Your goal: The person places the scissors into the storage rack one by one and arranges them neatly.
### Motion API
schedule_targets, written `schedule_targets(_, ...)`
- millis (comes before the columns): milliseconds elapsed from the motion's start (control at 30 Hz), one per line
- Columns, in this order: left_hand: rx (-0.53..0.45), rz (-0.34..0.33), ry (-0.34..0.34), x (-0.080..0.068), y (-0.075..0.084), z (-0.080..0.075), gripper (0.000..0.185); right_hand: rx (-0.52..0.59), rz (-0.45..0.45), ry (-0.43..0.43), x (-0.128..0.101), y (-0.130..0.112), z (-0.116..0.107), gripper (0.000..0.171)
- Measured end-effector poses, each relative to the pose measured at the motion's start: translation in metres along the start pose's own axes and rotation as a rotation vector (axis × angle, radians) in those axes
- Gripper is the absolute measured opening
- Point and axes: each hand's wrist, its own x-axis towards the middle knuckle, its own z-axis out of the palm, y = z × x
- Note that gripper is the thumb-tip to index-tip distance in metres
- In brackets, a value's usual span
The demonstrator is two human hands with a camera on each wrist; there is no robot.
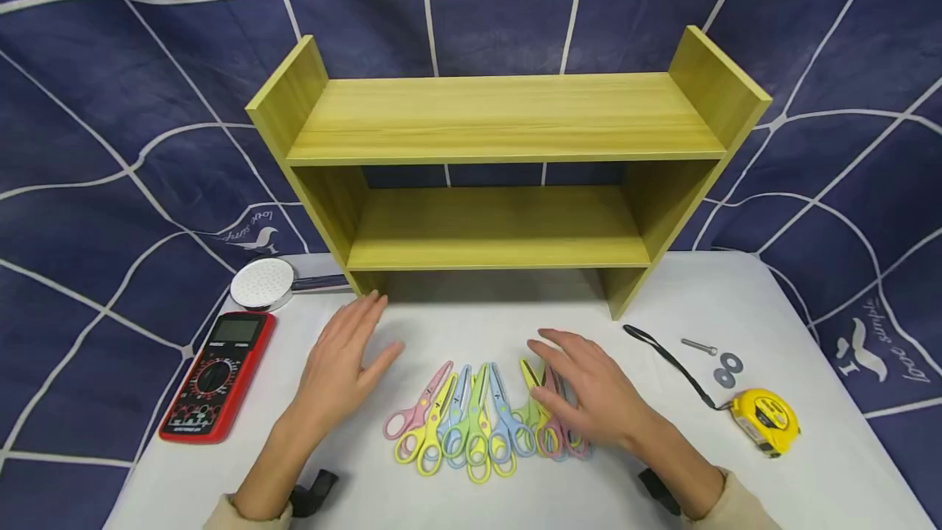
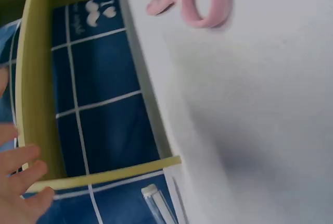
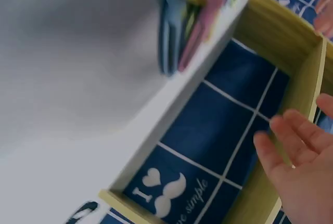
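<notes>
on the white worktop (image 1: 471, 325) our right hand (image 1: 589, 391), fingers spread, hovers over the scissors (image 1: 471, 424); left hand (image 1: 342, 366) at nine o'clock, fingers spread. we might scatter the row by brushing it.

Both forearms reach forward from the lower edge of the head view, bare to the wrist, with a pale cuff at each. The left hand (image 1: 346, 362) is flat, palm down, fingers straight and close together, thumb spread out to the right. The right hand (image 1: 589, 391) is also palm down, fingers straight and slightly fanned, angled up to the left. A dark strap shows at each wrist. Neither hand grips anything.
</notes>
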Motion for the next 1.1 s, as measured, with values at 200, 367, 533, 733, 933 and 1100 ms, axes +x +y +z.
schedule_targets(200,-0.456,-0.271,0.337,0.014,-0.003,-0.020,0.047,0.015,0.008,-0.112,-0.030,-0.007,0.008,0.055)
schedule_targets(367,-0.644,-0.488,0.324,0.039,-0.007,-0.035,0.053,0.047,0.002,-0.232,-0.053,-0.004,0.008,0.055)
schedule_targets(533,-0.742,-0.489,0.203,0.065,-0.021,-0.030,0.063,0.104,-0.028,-0.277,-0.059,0.005,0.006,0.053)
schedule_targets(733,-0.804,-0.470,0.265,0.077,-0.036,-0.017,0.047,0.101,-0.021,-0.324,-0.047,0.006,0.004,0.042)
schedule_targets(933,-0.789,-0.374,0.276,0.074,-0.040,-0.013,0.043,0.116,-0.093,-0.214,-0.026,-0.003,-0.023,0.043)
schedule_targets(1100,-0.819,-0.351,0.281,0.071,-0.042,-0.010,0.046,0.136,-0.207,-0.057,0.013,-0.024,-0.062,0.039)
